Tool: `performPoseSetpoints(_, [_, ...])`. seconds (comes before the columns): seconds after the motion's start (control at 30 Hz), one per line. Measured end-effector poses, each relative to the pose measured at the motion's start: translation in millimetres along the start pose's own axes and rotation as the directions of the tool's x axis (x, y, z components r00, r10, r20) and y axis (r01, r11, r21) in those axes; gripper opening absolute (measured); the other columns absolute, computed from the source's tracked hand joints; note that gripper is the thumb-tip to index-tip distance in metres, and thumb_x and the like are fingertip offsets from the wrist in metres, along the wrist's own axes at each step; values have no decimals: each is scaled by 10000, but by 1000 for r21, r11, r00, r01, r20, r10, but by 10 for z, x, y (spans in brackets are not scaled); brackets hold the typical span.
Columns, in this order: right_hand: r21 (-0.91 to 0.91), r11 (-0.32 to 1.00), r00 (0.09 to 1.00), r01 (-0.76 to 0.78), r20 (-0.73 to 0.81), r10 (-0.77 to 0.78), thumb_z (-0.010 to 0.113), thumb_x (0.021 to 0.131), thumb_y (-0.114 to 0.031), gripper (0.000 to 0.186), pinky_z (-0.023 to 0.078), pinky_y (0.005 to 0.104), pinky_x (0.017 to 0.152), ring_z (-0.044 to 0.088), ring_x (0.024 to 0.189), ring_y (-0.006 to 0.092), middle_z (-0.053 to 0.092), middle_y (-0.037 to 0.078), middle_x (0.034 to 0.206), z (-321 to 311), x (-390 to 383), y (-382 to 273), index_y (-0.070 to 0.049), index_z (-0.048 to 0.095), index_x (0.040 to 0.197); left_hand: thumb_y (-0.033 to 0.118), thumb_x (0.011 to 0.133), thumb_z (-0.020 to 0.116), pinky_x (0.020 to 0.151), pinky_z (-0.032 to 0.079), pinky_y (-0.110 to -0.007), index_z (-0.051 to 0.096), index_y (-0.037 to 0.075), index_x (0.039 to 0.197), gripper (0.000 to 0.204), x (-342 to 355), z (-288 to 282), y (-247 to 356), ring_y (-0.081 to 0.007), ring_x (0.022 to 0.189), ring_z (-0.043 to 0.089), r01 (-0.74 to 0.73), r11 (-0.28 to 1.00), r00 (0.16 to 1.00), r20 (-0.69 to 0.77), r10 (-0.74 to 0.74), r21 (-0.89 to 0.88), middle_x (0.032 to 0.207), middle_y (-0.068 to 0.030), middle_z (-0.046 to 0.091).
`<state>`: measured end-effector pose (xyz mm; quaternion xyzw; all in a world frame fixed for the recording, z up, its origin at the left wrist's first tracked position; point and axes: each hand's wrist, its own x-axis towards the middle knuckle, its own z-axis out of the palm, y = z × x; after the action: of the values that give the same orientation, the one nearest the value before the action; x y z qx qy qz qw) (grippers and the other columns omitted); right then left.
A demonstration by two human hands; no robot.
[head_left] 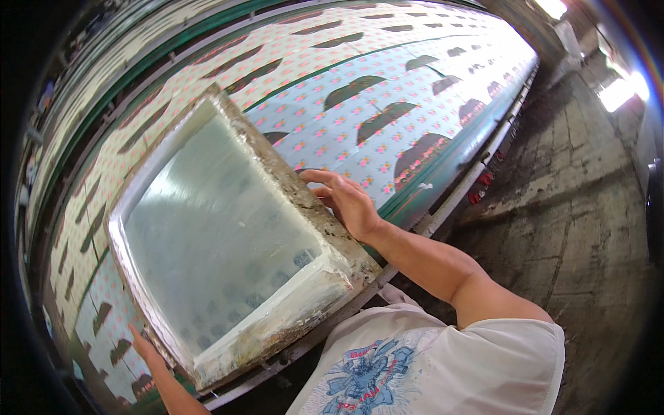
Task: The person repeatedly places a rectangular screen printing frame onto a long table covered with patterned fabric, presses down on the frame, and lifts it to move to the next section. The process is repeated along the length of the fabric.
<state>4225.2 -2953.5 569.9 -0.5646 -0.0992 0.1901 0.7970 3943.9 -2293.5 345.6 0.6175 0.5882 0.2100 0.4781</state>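
A large screen-printing frame (277,181) with a worn, paint-stained border and a pale, translucent mesh (207,200) spans the left and middle of the view, tilted over the table. Its right border is gripped by my right hand (346,200), fingers curled over the edge. At the lower left, my left hand (145,348) is against the opposite border, its fingers partly hidden by the frame. Beneath lies pale blue fabric (332,142) printed with pink flowers and dark scalloped shapes. Faint dark motifs show on the mesh near its near edge.
Cream flowered fabric (207,72) runs alongside the blue strip on the long table. A metal rail (449,206) follows the table's near edge. A stained concrete floor (553,180) stretches along the right. Farther left, another long table (131,48) runs parallel.
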Motion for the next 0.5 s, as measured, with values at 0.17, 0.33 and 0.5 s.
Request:
performPoseSetpoints(0.17, [-195, 980, 999, 26, -31, -33, 587, 1066, -605, 745, 553, 366, 963, 696, 1089, 229, 704, 179, 1400, -27, -88, -373, -50, 596, 1562, 742, 1039, 548, 1279, 372, -449, 382, -17, 1687, 1011, -474, 58, 365, -323, 1531, 488, 5, 977, 991, 133, 24, -213, 1681, -171, 480])
performPoseSetpoints(0.33, [-441, 880, 980, 175, -6, -198, 613, 1059, -589, 742, 549, 377, 1035, 683, 1214, 249, 667, 138, 1492, 60, -145, -310, -4, 639, 1514, 723, 1052, 534, 1248, 411, -483, 383, 40, 1701, 954, -123, 197, 153, -357, 1487, 524, 321, 785, 859, 512, -6, -530, 1653, -190, 500])
performPoseSetpoints(0.5, [-507, 841, 980, 187, 38, -196, 590, 1078, -576, 711, 556, 389, 1036, 667, 1193, 238, 626, 129, 1529, 117, -203, -195, -17, 643, 1514, 789, 997, 566, 1216, 427, -502, 471, -80, 1603, 1064, -171, 367, 89, -360, 1437, 564, 395, 754, 838, 543, -60, -525, 1577, -217, 568])
